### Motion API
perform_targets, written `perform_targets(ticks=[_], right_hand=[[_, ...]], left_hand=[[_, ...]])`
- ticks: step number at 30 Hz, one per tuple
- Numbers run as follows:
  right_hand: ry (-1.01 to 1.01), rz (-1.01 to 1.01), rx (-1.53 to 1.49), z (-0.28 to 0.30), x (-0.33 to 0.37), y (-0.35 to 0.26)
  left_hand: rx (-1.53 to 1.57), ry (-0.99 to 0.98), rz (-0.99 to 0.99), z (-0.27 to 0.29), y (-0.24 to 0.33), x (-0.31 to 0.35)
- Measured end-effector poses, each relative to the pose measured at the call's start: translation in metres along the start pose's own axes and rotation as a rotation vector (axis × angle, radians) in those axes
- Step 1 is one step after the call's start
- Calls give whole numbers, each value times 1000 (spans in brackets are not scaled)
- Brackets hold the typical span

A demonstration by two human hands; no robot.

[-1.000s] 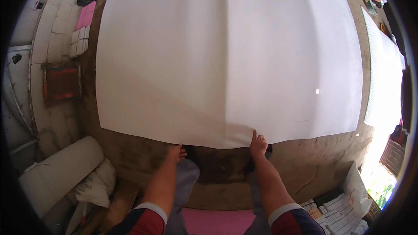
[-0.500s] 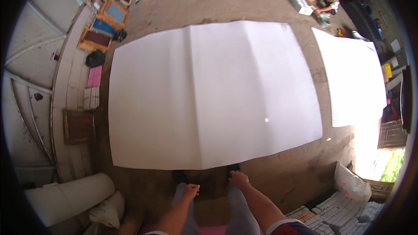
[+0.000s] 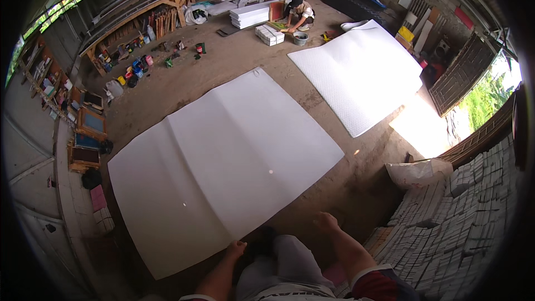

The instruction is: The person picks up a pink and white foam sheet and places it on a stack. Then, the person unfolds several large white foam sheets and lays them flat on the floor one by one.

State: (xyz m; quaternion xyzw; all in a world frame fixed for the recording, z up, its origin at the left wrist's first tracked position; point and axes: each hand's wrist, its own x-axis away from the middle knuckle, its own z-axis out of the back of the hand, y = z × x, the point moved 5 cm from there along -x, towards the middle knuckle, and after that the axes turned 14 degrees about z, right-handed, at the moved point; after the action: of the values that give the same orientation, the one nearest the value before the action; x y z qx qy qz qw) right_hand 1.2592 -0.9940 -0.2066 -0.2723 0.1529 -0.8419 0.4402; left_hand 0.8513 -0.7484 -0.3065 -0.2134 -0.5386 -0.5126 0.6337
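Observation:
My left hand [image 3: 237, 248] is loosely closed, with nothing visible in it. In the picture it overlaps the near edge of a large white sheet [image 3: 251, 134] lying on the floor; no grip on the sheet shows. To the right, my right hand [image 3: 326, 222] hangs over the brown floor, apart from the sheet, its fingers partly spread and empty. Raised creases run across the sheet, and small bright spots show on it. A second white sheet [image 3: 359, 72], with a textured surface, lies farther off to the right.
Stacks of pale blocks [image 3: 446, 234] fill the lower right beside a white sack [image 3: 418, 173]. At the back a person [image 3: 301, 15] crouches by a grey bucket [image 3: 300, 38] and a pale bundle [image 3: 269, 35]. Framed panels [image 3: 91, 123] line the left wall.
My view has swung right and upward, bringing the back bench and doorway into sight. My right hand has moved outward to the right and its fingers have loosened. Both sheets remain on the floor.

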Motion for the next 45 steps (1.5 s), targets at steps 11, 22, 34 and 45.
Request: perform_targets(ticks=[11,22,34,45], right_hand=[[125,-181,-190,89,12,79],[-4,-135,-132,266,6,256],[408,-212,-990,407,-134,457],[476,-341,-373,601,-110,591]], left_hand=[[-335,-27,-284,-120,215,36],[-254,-15,-263,-272,465,23],[-465,160,-81,-352,599,-33],[-561,-163,-273,-542,885,-45]])
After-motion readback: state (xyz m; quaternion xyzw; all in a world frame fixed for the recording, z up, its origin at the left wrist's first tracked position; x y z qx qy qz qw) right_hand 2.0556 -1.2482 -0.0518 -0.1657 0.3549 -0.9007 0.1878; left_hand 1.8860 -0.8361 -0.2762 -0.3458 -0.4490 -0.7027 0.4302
